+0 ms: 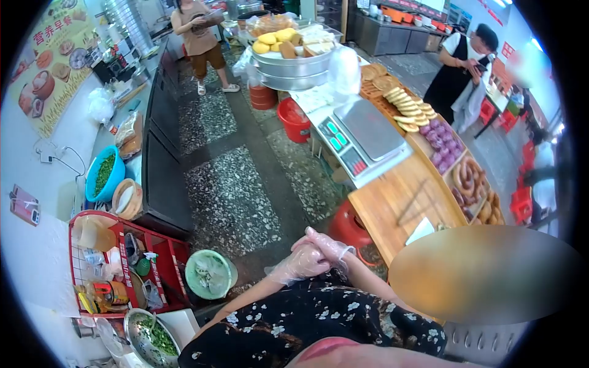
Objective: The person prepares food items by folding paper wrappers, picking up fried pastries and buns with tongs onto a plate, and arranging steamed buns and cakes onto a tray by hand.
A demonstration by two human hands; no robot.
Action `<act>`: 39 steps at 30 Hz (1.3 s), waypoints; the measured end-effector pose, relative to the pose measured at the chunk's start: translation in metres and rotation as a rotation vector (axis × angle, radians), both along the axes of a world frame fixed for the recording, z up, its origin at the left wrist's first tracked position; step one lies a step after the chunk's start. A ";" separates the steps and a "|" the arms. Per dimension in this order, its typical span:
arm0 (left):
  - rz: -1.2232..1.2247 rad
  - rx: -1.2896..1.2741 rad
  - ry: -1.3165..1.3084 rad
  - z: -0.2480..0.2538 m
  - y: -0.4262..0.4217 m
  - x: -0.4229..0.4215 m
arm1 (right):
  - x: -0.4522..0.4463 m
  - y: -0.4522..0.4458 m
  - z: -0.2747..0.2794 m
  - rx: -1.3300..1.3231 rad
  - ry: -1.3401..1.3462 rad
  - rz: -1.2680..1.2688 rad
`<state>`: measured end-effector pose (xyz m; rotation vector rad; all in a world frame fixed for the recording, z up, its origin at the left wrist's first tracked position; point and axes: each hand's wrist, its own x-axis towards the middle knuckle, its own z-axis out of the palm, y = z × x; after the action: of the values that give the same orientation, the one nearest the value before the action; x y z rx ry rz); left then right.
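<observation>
Both of my hands wear thin clear plastic gloves and are clasped together in front of my body, above a dark floral garment. My left hand is closed, its fingers folded against the other hand. My right hand is closed too and presses on the left. No object shows between them, though the palms are hidden. Close on the right lies a wooden board. Beyond it is a digital scale with lit green and red digits and a bare metal pan.
Left are a green bin, a red rack, a blue basin and a metal bowl, both with chopped greens. Flatbreads, purple buns and steamers line the right. Two people stand beyond.
</observation>
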<state>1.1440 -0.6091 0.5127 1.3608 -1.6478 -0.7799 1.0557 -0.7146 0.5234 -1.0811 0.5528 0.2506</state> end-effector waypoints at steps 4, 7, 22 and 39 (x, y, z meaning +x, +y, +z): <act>0.146 -0.069 -0.078 -0.005 -0.018 0.049 | 0.066 -0.029 -0.032 0.087 -0.137 0.147; 0.259 -0.086 -0.173 -0.021 -0.043 0.081 | 0.109 -0.057 -0.042 0.295 -0.078 0.238; 0.182 -0.187 -0.210 -0.002 -0.331 0.326 | 0.344 -0.333 -0.018 0.201 -0.184 0.120; -0.509 -0.327 -0.033 -0.008 -0.561 0.464 | 0.408 -0.475 -0.046 0.112 0.127 -0.918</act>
<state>1.6081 -1.1702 0.5051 0.7354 -2.0757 -0.7276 1.4633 -1.1893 0.4771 -0.6170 1.0738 -0.4527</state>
